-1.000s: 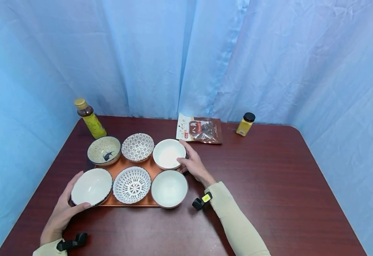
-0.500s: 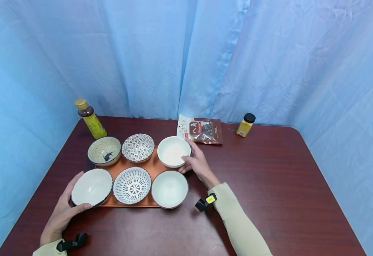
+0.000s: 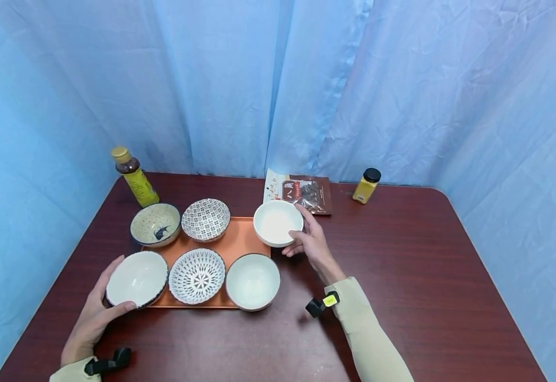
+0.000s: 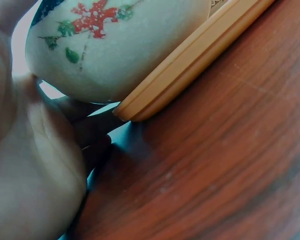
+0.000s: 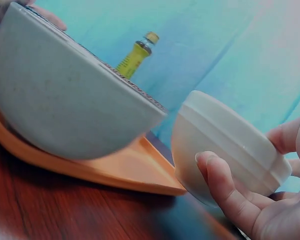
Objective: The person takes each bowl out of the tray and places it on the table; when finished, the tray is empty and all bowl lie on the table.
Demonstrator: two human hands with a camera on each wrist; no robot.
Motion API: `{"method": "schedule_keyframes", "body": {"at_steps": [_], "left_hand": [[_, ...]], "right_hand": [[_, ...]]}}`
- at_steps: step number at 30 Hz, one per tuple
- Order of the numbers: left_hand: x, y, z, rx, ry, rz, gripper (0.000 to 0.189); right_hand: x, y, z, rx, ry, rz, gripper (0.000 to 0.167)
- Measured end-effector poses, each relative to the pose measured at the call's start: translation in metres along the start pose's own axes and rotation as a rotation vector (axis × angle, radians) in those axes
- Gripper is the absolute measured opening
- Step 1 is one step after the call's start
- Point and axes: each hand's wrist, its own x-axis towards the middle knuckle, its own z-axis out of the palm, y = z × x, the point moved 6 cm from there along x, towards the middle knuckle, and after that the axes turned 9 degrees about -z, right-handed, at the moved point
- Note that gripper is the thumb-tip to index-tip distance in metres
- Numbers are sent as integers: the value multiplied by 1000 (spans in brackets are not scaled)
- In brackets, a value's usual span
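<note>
My right hand [image 3: 312, 245] grips a plain white bowl [image 3: 278, 220] by its right side, past the right end of the orange tray [image 3: 242, 236]. In the right wrist view the white bowl [image 5: 225, 145] is tilted, thumb and fingers around its wall. At the near left corner of the tray, my left hand [image 3: 92, 313] holds a white bowl with a dark rim [image 3: 137, 278], thumb at the front and fingers at the far side. The left wrist view shows red flowers on that floral bowl [image 4: 120, 50], over the tray's edge [image 4: 190, 60].
The tray also bears a speckled bowl [image 3: 155, 224], two patterned bowls [image 3: 206, 220] and a pale bowl [image 3: 253, 281]. A sauce bottle [image 3: 136, 178] stands behind on the left. At the back lie a brown food packet [image 3: 318, 193] and a yellow jar with a black lid [image 3: 366, 185].
The white bowl in my right hand has moved off the tray's far right corner, rightward and slightly back, baring that part of the tray. My left hand and its bowl have stayed put.
</note>
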Motion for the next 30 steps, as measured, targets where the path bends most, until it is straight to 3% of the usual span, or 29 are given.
{"method": "schedule_keyframes", "body": {"at_steps": [21,30], "left_hand": [[0,-2,1,2,15,-33,98],[0,-1,1,-13,9,-15,98]], "right_hand": [[-13,5,-52,10,112,12,75],[-15,7,-60,3,134,8,76]]}}
